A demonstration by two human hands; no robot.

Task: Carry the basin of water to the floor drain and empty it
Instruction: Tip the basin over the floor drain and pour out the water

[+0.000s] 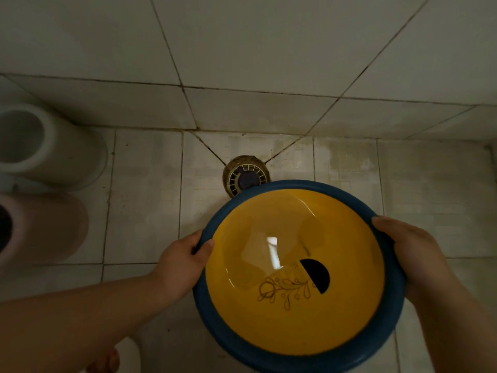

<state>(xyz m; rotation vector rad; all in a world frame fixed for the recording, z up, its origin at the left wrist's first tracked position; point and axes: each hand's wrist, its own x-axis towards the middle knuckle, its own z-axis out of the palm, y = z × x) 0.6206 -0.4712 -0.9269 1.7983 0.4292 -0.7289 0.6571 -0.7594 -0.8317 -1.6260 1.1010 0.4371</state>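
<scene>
Hands grip the basin [295,305] on opposite sides of its blue rim; the left hand [177,267] has its thumb hooked over the rim's inner edge with the fingers curled underneath out of sight, and the right hand [411,254] lies over the rim with its fingers folded round the outer edge, so both are clamped on the basin. A bare foot [106,360] shows at the bottom edge, beside something pale that I cannot identify. The basin is held above the tiled floor [145,200], its far rim overlapping the near edge of the floor drain [246,176]; shallow water [269,254] sits in the yellow bowl, catching a bright reflection.

Spillage seems the main risk; the water is thin and free to slosh, so a quick tip would likely send it past the drain against the wall tiles [255,109], whose foot is just behind it. Pouring from too high would probably splash back onto the feet and wet the floor, which would then be slippery underfoot. The rim may be damp; if either grip slackens as the basin tilts, it could twist and dump sideways. Two containers [53,146] stand well off to the left by the wall; a sideways surge could reach them. The slotted drain cover may take water slowly; a fast pour could pool around it.
</scene>
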